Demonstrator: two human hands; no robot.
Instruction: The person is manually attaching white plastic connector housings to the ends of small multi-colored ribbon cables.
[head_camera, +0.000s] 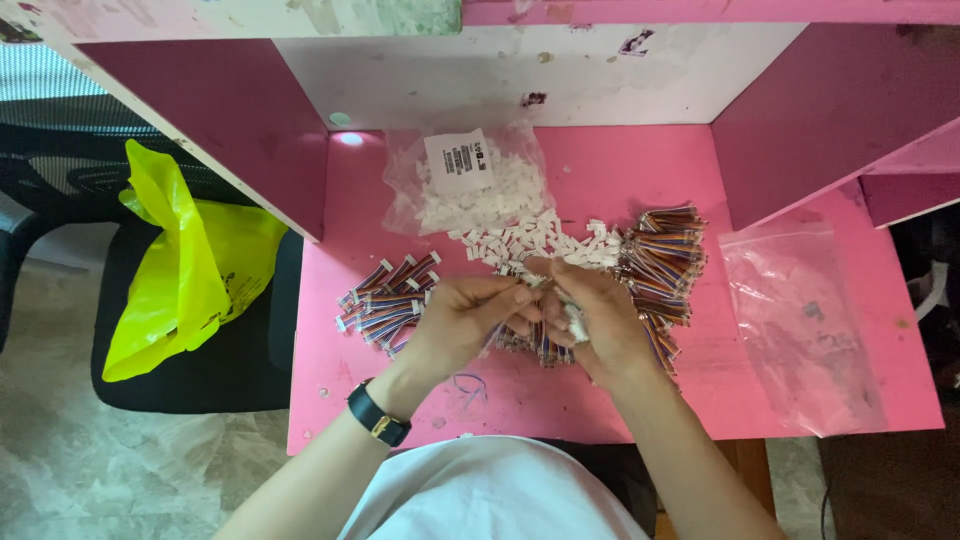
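My left hand (468, 318) and my right hand (590, 318) meet above the middle of the pink table (700, 380). Between their fingertips is a short multicoloured wire piece (530, 283). The right hand also holds several small white plastic connectors (577, 322) in its palm. Under the hands lies a bundle of coloured wires (535, 345). A finished-looking pile of wires with white ends (388, 298) lies left of my left hand. Loose white connectors (540, 243) are scattered just beyond the hands. A black wristwatch (378, 415) is on my left wrist.
A clear bag of white connectors (465, 185) lies at the back. A large heap of coloured wires (662, 262) is to the right, then an empty clear bag (800, 330). Pink side walls (230, 130) box in the table. A yellow plastic bag (185, 265) rests on a black chair at left.
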